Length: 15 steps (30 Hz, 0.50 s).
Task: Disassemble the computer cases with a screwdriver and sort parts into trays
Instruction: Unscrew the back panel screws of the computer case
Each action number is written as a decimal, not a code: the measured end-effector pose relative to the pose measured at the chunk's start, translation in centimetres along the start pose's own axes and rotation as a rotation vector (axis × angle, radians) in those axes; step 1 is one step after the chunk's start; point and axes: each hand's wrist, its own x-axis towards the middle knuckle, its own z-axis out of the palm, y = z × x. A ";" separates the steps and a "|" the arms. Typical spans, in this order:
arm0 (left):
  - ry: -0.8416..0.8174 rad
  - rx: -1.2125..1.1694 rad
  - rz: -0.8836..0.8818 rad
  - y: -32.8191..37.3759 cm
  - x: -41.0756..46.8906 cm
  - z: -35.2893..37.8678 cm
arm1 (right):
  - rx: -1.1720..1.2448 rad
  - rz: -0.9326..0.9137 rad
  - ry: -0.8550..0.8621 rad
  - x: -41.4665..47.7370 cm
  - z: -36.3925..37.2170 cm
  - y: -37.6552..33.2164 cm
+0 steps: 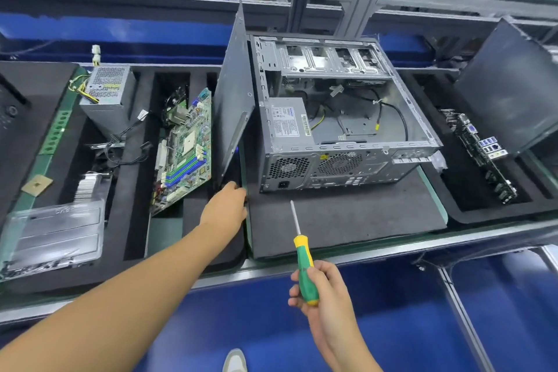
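One side panel point(234, 93) is off, seemingly gripped by your left hand point(225, 202) at the foam tray point(211, 251); your right hand point(324, 290) grips the screwdriver point(303, 260); the power supply point(285, 121) remains inside the computer case point(347, 160).

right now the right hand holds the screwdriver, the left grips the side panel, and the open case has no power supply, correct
Not quite: the head view shows a power supply inside the open case. The right hand does hold the screwdriver and the left hand grips the side panel.
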 end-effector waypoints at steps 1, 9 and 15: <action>-0.004 0.015 -0.017 0.3 0.2 -0.2 | 0.008 0.001 0.000 0.0 -0.2 0.0; -0.042 0.184 -0.036 1.1 0.1 -0.5 | 0.034 -0.005 -0.019 0.4 -1.0 -0.3; -0.068 0.266 -0.024 2.0 0.1 -0.4 | 0.037 -0.007 -0.023 0.7 -1.1 -1.0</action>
